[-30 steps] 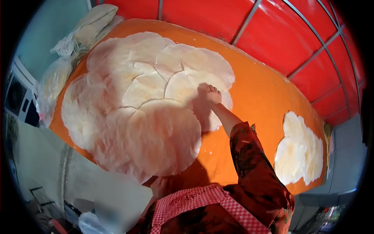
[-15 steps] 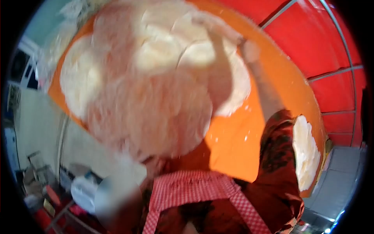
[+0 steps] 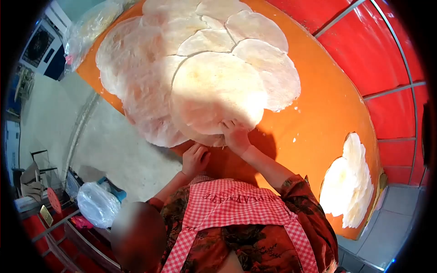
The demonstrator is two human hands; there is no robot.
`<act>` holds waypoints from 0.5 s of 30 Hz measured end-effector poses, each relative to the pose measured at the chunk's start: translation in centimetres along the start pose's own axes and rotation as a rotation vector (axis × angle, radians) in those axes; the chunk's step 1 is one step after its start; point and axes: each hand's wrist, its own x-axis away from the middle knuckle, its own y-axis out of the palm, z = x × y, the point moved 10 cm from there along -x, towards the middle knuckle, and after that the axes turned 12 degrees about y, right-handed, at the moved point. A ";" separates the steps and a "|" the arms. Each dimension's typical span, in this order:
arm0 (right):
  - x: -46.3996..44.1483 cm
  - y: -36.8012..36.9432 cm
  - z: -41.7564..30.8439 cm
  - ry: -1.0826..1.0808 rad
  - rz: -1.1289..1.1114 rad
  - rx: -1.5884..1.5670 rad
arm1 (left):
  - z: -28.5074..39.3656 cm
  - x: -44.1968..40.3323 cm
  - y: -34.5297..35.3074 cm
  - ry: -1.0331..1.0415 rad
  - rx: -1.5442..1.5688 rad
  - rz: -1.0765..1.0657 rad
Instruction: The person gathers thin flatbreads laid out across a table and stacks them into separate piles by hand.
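A large, thin round flatbread lies on top of a spread of overlapping flatbreads, close to the front of the orange table. My right hand rests on its near edge, fingers apart on the upper surface. Just left of it, my left hand is closed with curled fingers at the rim of the pile, by the table edge. Whether the left fingers pinch the bread's edge is hidden. More pale rounds overlap toward the far end.
The orange table carries a second stack of folded flatbreads at right. Red tiled wall borders its right side. Clear plastic bags sit lower left, and another plastic-wrapped bundle stands at the upper left.
My right hand has come back from the far breads to the near edge. The large blurred sheet at front left now lies still, farther right and away from me. My left hand moved forward.
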 end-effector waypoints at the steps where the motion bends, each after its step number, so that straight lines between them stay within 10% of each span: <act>1: 0.3 -0.5 -0.2 -0.041 0.072 -0.009 | 0.3 -0.1 -1.0 -0.035 0.011 0.063; 6: 0.0 -1.7 0.0 -0.168 0.171 -0.070 | -0.8 -0.1 -7.8 -0.270 -0.019 0.411; 9: -1.2 -1.2 0.8 -0.073 0.170 -0.116 | -6.8 2.4 -6.4 -0.685 0.423 0.518; 15: -0.8 -6.4 -4.5 -0.095 0.081 0.138 | -8.5 3.8 -2.5 -0.889 1.050 0.524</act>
